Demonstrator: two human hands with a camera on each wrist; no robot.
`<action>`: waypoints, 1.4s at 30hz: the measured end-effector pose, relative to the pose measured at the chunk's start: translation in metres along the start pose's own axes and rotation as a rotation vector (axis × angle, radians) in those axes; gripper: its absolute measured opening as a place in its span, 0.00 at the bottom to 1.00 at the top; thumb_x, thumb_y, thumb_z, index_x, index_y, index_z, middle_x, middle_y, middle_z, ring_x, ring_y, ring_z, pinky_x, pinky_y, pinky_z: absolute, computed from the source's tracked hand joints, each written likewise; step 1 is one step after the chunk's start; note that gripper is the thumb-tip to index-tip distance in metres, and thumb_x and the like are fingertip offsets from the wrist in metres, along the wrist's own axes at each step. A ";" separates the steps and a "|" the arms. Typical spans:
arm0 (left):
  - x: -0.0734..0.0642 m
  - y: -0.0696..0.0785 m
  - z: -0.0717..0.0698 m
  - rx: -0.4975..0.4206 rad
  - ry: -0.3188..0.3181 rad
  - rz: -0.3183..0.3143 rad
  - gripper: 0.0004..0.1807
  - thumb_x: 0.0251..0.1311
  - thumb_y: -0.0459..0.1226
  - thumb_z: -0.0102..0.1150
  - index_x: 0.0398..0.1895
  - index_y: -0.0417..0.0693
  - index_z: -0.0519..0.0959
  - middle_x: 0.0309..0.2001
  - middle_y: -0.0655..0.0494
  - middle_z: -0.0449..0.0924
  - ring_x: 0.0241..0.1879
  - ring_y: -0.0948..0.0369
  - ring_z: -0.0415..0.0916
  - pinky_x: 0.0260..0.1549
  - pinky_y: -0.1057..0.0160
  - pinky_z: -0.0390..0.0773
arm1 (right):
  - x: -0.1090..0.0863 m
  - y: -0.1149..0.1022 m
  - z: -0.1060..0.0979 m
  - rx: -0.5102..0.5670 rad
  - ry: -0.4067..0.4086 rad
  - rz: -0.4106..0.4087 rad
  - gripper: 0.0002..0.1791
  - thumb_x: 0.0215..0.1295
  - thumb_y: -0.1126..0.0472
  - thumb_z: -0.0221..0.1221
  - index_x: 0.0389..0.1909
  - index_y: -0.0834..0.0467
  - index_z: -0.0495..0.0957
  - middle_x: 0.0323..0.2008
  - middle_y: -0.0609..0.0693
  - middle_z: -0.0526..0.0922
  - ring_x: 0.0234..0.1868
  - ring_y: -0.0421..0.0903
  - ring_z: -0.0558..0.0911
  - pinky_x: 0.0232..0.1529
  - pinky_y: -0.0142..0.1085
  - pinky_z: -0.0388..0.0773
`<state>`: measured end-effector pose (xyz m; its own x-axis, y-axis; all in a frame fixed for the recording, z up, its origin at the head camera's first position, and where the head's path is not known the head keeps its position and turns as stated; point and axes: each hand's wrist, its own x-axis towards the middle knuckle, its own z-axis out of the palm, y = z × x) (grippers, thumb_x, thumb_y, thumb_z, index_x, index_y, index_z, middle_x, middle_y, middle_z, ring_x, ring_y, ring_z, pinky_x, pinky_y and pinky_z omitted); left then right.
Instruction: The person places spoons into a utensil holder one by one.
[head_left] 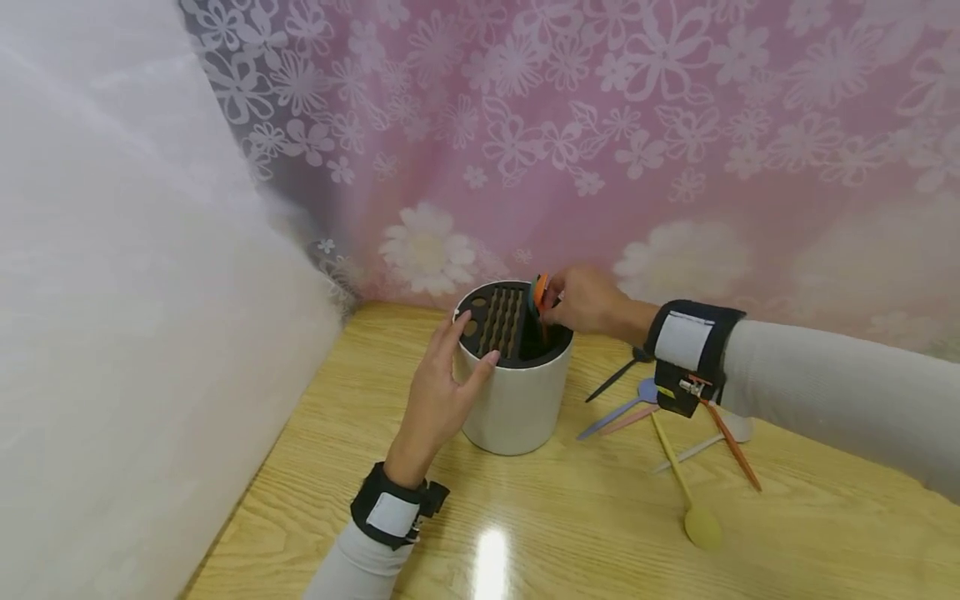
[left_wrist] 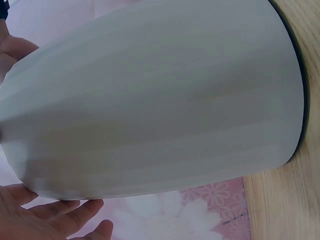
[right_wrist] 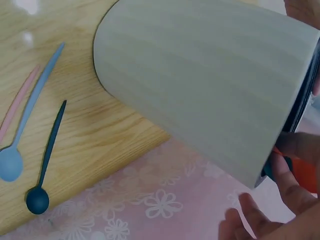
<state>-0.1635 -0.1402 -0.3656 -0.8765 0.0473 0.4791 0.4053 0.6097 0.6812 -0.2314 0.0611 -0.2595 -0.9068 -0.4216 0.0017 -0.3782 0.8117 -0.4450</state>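
Observation:
A white cylindrical utensil holder (head_left: pixel 513 408) with a black slotted top (head_left: pixel 504 321) stands on the table. My left hand (head_left: pixel 442 387) rests against its left side and rim, with fingers extended and the thumb at the front edge. Over the open compartment on the right, my right hand (head_left: pixel 588 300) pinches an orange spoon (head_left: pixel 542 287), whose thin handle points down inside. A teal piece (head_left: pixel 532 298) shows right beside the orange one, partly hidden. The right wrist view shows the orange spoon (right_wrist: pixel 304 175) between fingers and thumb at the rim.
Right of the holder lie several spoons: a dark one (right_wrist: pixel 37 200), a blue one (right_wrist: pixel 11 165), a pink one (right_wrist: pixel 19 102), a yellow one (head_left: pixel 702 527), a whitish one (head_left: pixel 738 429) and an orange-brown handle (head_left: pixel 738 454). A pink floral curtain (head_left: pixel 525 167) hangs behind, white sheeting (head_left: pixel 135 292) at left.

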 end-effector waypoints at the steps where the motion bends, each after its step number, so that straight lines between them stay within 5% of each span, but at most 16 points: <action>1: 0.000 0.000 0.000 0.001 -0.005 -0.002 0.37 0.56 0.62 0.44 0.67 0.58 0.57 0.69 0.51 0.53 0.62 0.57 0.53 0.55 0.41 0.63 | 0.001 0.000 -0.002 0.000 -0.030 0.007 0.07 0.50 0.60 0.62 0.24 0.61 0.79 0.27 0.55 0.81 0.27 0.48 0.72 0.28 0.39 0.69; 8: -0.001 -0.003 0.001 0.000 -0.002 0.015 0.37 0.56 0.62 0.44 0.67 0.57 0.56 0.68 0.48 0.53 0.62 0.55 0.54 0.54 0.38 0.64 | 0.010 -0.003 -0.012 0.035 -0.149 0.055 0.09 0.50 0.60 0.63 0.24 0.62 0.77 0.23 0.51 0.78 0.28 0.48 0.70 0.32 0.40 0.67; 12: 0.000 -0.004 0.000 0.002 0.001 0.024 0.37 0.56 0.62 0.44 0.67 0.57 0.56 0.69 0.49 0.52 0.62 0.55 0.54 0.54 0.38 0.64 | 0.009 -0.003 -0.012 0.018 -0.137 0.070 0.19 0.47 0.58 0.65 0.37 0.66 0.74 0.38 0.60 0.79 0.39 0.53 0.72 0.43 0.46 0.72; 16: 0.001 -0.003 0.002 0.003 -0.007 0.025 0.37 0.56 0.62 0.43 0.67 0.57 0.56 0.69 0.51 0.51 0.62 0.55 0.53 0.54 0.39 0.64 | -0.009 0.005 -0.017 0.061 -0.116 0.098 0.27 0.47 0.57 0.64 0.46 0.67 0.69 0.50 0.65 0.72 0.49 0.57 0.69 0.51 0.54 0.69; 20: 0.003 -0.001 0.001 0.010 -0.001 0.029 0.37 0.57 0.62 0.43 0.67 0.57 0.55 0.69 0.49 0.52 0.62 0.55 0.53 0.54 0.40 0.64 | -0.033 0.024 -0.025 0.077 -0.111 0.048 0.23 0.50 0.54 0.62 0.42 0.64 0.69 0.45 0.62 0.74 0.48 0.56 0.72 0.48 0.53 0.71; 25: 0.003 0.000 -0.002 0.005 0.004 0.013 0.37 0.56 0.62 0.44 0.67 0.57 0.56 0.69 0.48 0.52 0.62 0.54 0.54 0.54 0.40 0.64 | -0.061 0.071 -0.009 -0.102 -0.140 -0.094 0.16 0.49 0.56 0.64 0.36 0.61 0.75 0.38 0.59 0.79 0.36 0.51 0.77 0.37 0.49 0.77; 30: 0.001 -0.001 -0.004 0.007 0.001 0.007 0.37 0.56 0.62 0.45 0.66 0.57 0.57 0.68 0.47 0.53 0.60 0.52 0.57 0.53 0.39 0.65 | -0.090 0.122 0.040 -0.417 -0.068 -0.264 0.09 0.44 0.61 0.65 0.29 0.56 0.77 0.29 0.52 0.78 0.23 0.45 0.73 0.19 0.40 0.74; 33: 0.000 -0.001 -0.003 0.017 0.002 0.009 0.37 0.55 0.62 0.45 0.66 0.57 0.58 0.68 0.47 0.54 0.59 0.51 0.58 0.52 0.39 0.66 | -0.100 0.141 0.068 -0.485 -0.017 -0.308 0.07 0.40 0.63 0.65 0.22 0.54 0.77 0.22 0.47 0.75 0.21 0.43 0.71 0.17 0.36 0.69; 35: 0.001 0.000 -0.002 0.021 0.001 0.014 0.37 0.55 0.62 0.44 0.66 0.57 0.59 0.67 0.47 0.55 0.59 0.51 0.59 0.52 0.39 0.67 | -0.105 0.150 0.079 -0.479 -0.017 -0.287 0.07 0.40 0.65 0.63 0.17 0.54 0.74 0.17 0.45 0.72 0.19 0.42 0.68 0.16 0.35 0.66; 40: 0.000 0.002 -0.001 0.028 -0.009 0.022 0.38 0.55 0.63 0.44 0.66 0.56 0.58 0.67 0.46 0.56 0.59 0.51 0.59 0.52 0.39 0.66 | -0.112 0.163 0.078 -0.435 -0.144 -0.067 0.13 0.43 0.65 0.57 0.10 0.52 0.63 0.12 0.42 0.59 0.14 0.39 0.59 0.12 0.33 0.55; 42: -0.002 0.003 -0.001 0.034 -0.007 0.019 0.38 0.55 0.63 0.44 0.66 0.56 0.59 0.67 0.47 0.56 0.59 0.52 0.59 0.52 0.39 0.66 | -0.116 0.170 0.074 -0.385 -0.181 -0.075 0.14 0.45 0.65 0.57 0.11 0.51 0.63 0.13 0.40 0.57 0.14 0.38 0.57 0.13 0.32 0.53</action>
<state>-0.1602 -0.1389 -0.3640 -0.8705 0.0645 0.4879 0.4130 0.6348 0.6530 -0.1765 0.2180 -0.4020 -0.8399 -0.5212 -0.1513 -0.5147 0.8534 -0.0825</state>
